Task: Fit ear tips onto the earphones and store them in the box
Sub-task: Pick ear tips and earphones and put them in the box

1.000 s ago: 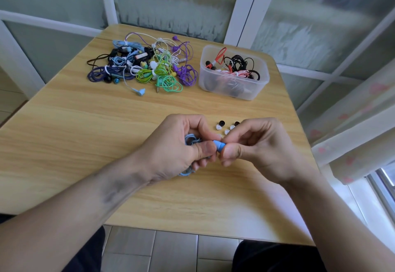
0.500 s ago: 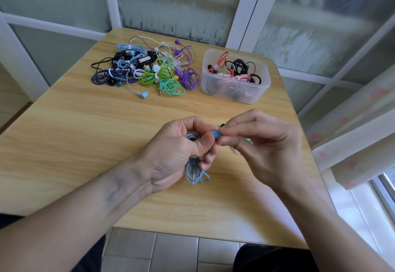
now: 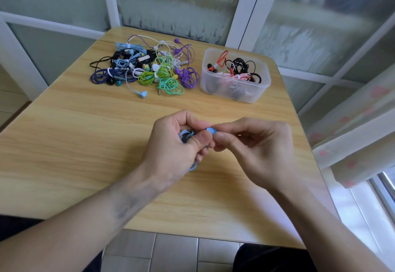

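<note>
Landmark: clear plastic box (image 3: 235, 92), far right part of the desk (image 3: 64, 143).

Left hand (image 3: 171, 150), near side of the box and toward the person: grip curled round a coiled blue earphone cable (image 3: 185, 135), thumb pressing it in place. Blue earbud (image 3: 210, 130) sticks out between thumb and forefinger.

Right hand (image 3: 256, 150), just right of the left hand, fingertips touching it: grip pinching at the tip of the earbud. An ear tip is presumably under those fingers, but it is hidden; cannot tell whether it is seated.

Progress, as judged:
- Box already holds several coiled sets, black and red-white cables among them. These count as done.
- Blue set in hand: tip fitting under way, not yet stored.
- Pile of earphones (image 3: 147, 68) left of the box, touching nothing else: many sets, purple, green, blue, black, white. Whether any there carry tips is too small to tell.

Loose ear tips on the desk not visible; the hands may cover them.

Estimate: well under half finished.
</note>
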Action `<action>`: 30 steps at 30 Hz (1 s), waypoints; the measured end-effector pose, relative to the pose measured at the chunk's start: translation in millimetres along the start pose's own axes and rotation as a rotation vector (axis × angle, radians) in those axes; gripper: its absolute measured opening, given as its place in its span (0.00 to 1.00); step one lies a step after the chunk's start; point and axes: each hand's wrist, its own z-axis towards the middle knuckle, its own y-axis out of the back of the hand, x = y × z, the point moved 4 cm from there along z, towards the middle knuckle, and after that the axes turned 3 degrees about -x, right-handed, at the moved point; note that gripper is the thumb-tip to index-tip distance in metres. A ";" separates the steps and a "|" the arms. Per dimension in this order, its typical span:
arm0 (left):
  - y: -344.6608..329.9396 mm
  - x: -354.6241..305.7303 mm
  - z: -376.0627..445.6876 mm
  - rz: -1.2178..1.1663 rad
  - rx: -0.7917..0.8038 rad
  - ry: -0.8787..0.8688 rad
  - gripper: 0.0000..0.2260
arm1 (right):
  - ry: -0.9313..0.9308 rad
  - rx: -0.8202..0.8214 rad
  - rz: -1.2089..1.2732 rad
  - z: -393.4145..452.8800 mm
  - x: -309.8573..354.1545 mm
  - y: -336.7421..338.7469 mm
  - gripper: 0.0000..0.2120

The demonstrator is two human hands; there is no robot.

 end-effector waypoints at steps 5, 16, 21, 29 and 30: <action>4.6 -6.6 0.7 0.301 -0.035 -0.288 0.12 | -0.257 -0.002 0.288 -3.1 -6.8 -6.7 0.03; 0.8 -10.1 3.5 0.431 0.003 -0.444 0.04 | -0.428 0.041 0.405 -2.1 -10.0 -3.5 0.09; 0.0 -5.6 6.7 0.277 0.037 -0.267 0.06 | -0.234 0.021 0.205 3.2 -7.0 5.2 0.06; 0.6 0.8 7.7 0.169 0.091 -0.123 0.03 | -0.096 0.011 0.106 3.2 -7.9 3.9 0.06; 0.7 1.8 7.6 0.153 0.090 -0.096 0.03 | -0.063 0.010 0.073 3.0 -7.6 4.0 0.07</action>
